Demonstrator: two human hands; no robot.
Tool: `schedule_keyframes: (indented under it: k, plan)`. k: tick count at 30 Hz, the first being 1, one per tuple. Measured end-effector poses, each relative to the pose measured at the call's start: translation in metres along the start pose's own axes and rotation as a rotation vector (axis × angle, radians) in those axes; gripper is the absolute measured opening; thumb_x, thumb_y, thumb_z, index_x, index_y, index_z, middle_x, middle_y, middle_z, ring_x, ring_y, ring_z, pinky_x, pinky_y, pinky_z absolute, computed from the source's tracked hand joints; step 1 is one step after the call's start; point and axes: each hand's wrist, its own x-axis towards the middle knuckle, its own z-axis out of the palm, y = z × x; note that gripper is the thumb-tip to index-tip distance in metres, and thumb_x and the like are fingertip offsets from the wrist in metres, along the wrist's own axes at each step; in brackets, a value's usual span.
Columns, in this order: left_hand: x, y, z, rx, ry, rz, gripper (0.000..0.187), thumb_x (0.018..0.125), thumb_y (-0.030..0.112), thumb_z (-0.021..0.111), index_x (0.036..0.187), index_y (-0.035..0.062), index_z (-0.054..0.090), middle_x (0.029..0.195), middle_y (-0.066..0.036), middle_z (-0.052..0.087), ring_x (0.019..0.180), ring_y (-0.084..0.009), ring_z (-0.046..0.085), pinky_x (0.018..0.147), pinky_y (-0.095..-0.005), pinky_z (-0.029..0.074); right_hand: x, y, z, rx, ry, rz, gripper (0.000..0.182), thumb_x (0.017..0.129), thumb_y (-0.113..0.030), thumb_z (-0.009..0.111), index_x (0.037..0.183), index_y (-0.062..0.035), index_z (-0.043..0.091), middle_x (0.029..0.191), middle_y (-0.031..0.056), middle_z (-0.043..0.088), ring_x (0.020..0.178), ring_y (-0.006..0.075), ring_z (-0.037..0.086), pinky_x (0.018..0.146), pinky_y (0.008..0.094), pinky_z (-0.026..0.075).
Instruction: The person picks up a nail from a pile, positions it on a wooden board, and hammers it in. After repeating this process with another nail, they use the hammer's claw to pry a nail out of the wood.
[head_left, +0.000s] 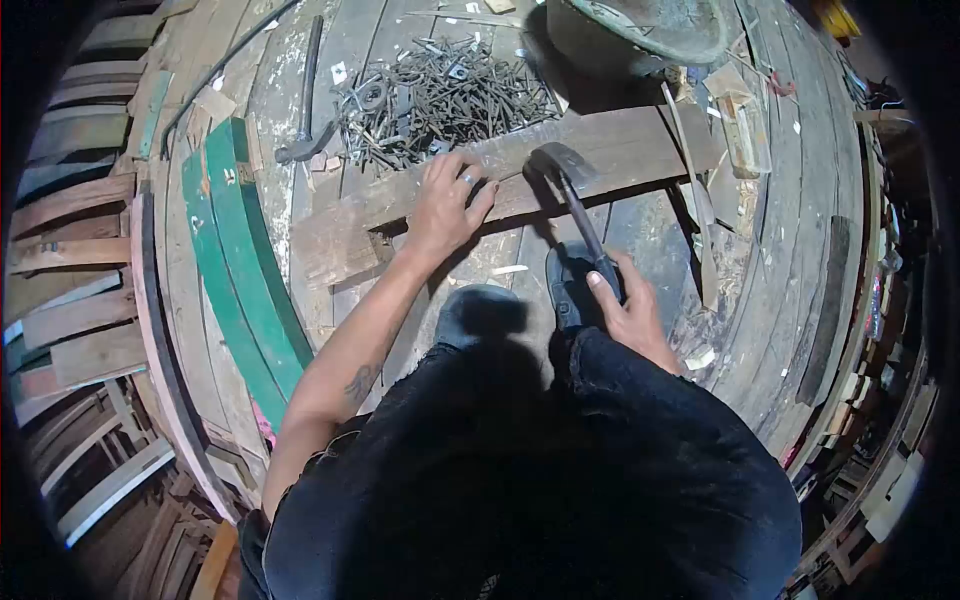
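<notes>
My right hand (632,308) is closed around the dark handle of a hammer (585,222). The hammer's curved head, slightly blurred, is over a long brown wooden plank (640,150). Left of the hammer, my left hand (450,205) lies on the same plank, its fingers bent over the far edge and the thumb on the near side. A ring shows on one finger. Just beyond those fingertips spreads a heap of loose nails (465,95). A shorter wood block (340,245) sits by the plank's left end.
A bucket (640,40) stands at the back. Left of the nails lies a dark metal bar tool (310,90). Green boards (240,250) are at the left, a thin wood strip (690,160) crosses the plank's right part, and stacked timber (90,330) fills the far left.
</notes>
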Motion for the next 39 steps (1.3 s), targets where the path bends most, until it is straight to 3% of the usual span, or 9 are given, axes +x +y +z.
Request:
schedule_keyframes:
  k: [5,21,23,29,30,31,33,34,39]
  plan:
    - [-0.001,-0.001,-0.005,-0.070,-0.031,0.001,0.025,0.084,0.014,0.076,0.105,0.0020,0.068,0.115,-0.017,0.061,0.113,-0.0379,0.058,0.099,-0.0482,0.047,0.002,0.014,0.006,0.065,0.092,-0.055,0.041,0.103,-0.023,0.064,0.137,-0.0019,0.059,0.104,0.0220,0.074,0.101,0.0279,0.072,0.093,0.0393,0.052]
    - [-0.001,-0.002,-0.001,-0.064,0.022,0.009,0.015,0.092,0.010,0.072,0.105,0.0011,0.068,0.108,-0.017,0.062,0.106,-0.0373,0.060,0.096,-0.0459,0.049,0.002,-0.003,0.001,-0.018,0.063,0.009,0.038,0.103,-0.022,0.064,0.136,-0.0029,0.060,0.102,0.0280,0.073,0.103,0.0397,0.074,0.089,0.0435,0.054]
    - [0.000,0.000,-0.003,-0.061,0.015,0.005,0.016,0.093,0.008,0.072,0.105,0.0001,0.067,0.109,-0.018,0.061,0.106,-0.0380,0.060,0.094,-0.0463,0.049,0.004,0.005,0.005,-0.024,0.110,-0.114,0.037,0.104,-0.021,0.063,0.137,-0.0042,0.060,0.102,0.0283,0.073,0.104,0.0408,0.074,0.089,0.0433,0.054]
    - [-0.001,0.003,-0.002,-0.037,0.014,-0.021,0.016,0.093,0.006,0.071,0.108,-0.0002,0.067,0.110,-0.019,0.061,0.106,-0.0400,0.059,0.093,-0.0472,0.049,0.007,0.002,0.003,-0.008,0.060,0.007,0.038,0.104,-0.021,0.062,0.137,-0.0011,0.060,0.108,0.0263,0.073,0.109,0.0364,0.073,0.093,0.0429,0.053]
    - [-0.001,0.002,-0.002,-0.024,0.025,-0.021,0.016,0.093,0.006,0.070,0.108,0.0000,0.068,0.110,-0.020,0.061,0.106,-0.0403,0.059,0.094,-0.0473,0.049,0.009,0.007,0.001,-0.015,0.065,-0.042,0.040,0.105,-0.019,0.061,0.140,-0.0006,0.059,0.099,0.0222,0.074,0.096,0.0292,0.074,0.087,0.0398,0.054]
    - [-0.001,0.001,-0.001,-0.024,0.023,-0.024,0.016,0.093,0.006,0.070,0.108,0.0000,0.068,0.110,-0.020,0.061,0.106,-0.0403,0.059,0.094,-0.0473,0.049,0.007,0.009,-0.003,-0.015,0.063,-0.040,0.040,0.105,-0.019,0.061,0.140,-0.0006,0.059,0.099,0.0222,0.074,0.096,0.0292,0.074,0.087,0.0398,0.054]
    - [-0.001,-0.002,0.000,-0.021,0.025,-0.004,0.016,0.094,0.006,0.070,0.109,0.0008,0.068,0.111,-0.019,0.061,0.107,-0.0407,0.060,0.095,-0.0472,0.049,0.003,0.007,-0.011,0.053,0.113,-0.057,0.040,0.105,-0.017,0.060,0.140,0.0007,0.059,0.087,0.0155,0.070,0.079,0.0212,0.069,0.076,0.0354,0.053]
    - [-0.002,-0.001,0.001,-0.005,0.029,-0.016,0.015,0.094,0.006,0.070,0.108,0.0014,0.069,0.111,-0.019,0.062,0.106,-0.0397,0.061,0.095,-0.0466,0.049,0.005,0.011,-0.011,0.011,0.220,-0.285,0.039,0.104,-0.015,0.059,0.139,0.0013,0.059,0.079,0.0092,0.064,0.068,0.0154,0.060,0.067,0.0319,0.050]
    - [0.000,-0.002,0.002,-0.002,0.053,0.002,0.013,0.095,0.006,0.070,0.107,0.0015,0.071,0.108,-0.018,0.063,0.103,-0.0370,0.063,0.092,-0.0450,0.051,0.001,0.024,-0.011,0.048,0.250,-0.311,0.039,0.104,-0.017,0.060,0.139,0.0016,0.059,0.086,0.0146,0.068,0.073,0.0207,0.067,0.070,0.0353,0.054]
